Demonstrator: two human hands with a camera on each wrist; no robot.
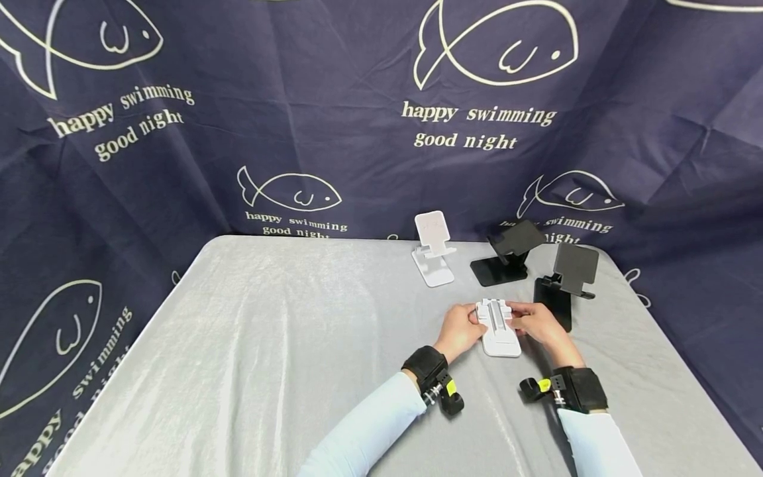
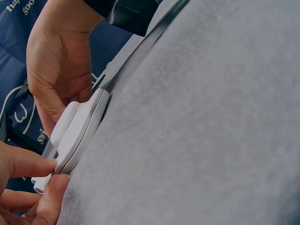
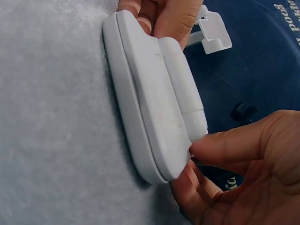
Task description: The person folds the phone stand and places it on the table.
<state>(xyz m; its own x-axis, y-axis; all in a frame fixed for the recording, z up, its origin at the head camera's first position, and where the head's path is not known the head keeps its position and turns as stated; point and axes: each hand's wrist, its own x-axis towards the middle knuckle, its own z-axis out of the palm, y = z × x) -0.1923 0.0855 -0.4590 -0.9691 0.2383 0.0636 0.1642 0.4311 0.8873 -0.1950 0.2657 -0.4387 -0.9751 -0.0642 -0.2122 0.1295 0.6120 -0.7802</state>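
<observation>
A white phone stand [image 1: 501, 343], folded flat, is between both hands near the table's right side. My left hand [image 1: 459, 331] pinches its left edge, the thumb above and a finger below, as the left wrist view shows. On the opposite edge, my right hand [image 1: 541, 324] grips it between thumb and fingers. The right wrist view shows the thick base of the folded stand [image 3: 150, 93] side-on, low over or touching the cloth; which of these I cannot tell. Part of each hand's fingers is hidden behind the stand.
An unfolded white phone stand [image 1: 433, 268] stands at the back. Right of it are two unfolded black phone stands, one [image 1: 495, 271] near the back edge, the other [image 1: 575, 268] close behind the right hand. Grey cloth [image 1: 298, 344] covers the table; a navy fish-print curtain [image 1: 346, 119] hangs behind.
</observation>
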